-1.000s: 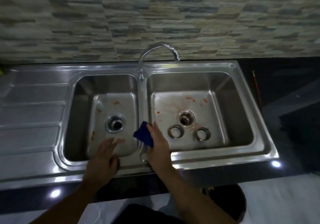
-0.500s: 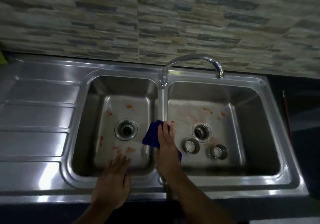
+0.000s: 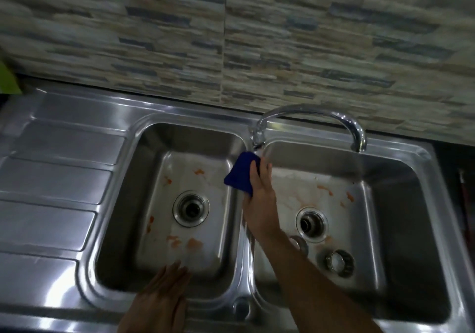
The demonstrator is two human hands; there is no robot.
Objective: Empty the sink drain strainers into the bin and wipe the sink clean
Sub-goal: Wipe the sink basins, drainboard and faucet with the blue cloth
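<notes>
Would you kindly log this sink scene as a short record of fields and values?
sink: steel, two basins, drainboard on the left
right hand: presses a blue cloth on the divider between basins
left hand: flat on the front rim, empty
strainers: two, loose in the right basin
stains: orange smears in both basins
faucet: no water visible

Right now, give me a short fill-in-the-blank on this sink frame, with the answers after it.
1. The right hand presses a ____ cloth on the divider between the basins.
2. The two loose strainers lie in the ____ basin.
3. The left hand rests flat on the sink's ____ rim.
4. Orange stains show in ____ basins.

Answers: blue; right; front; both
</notes>
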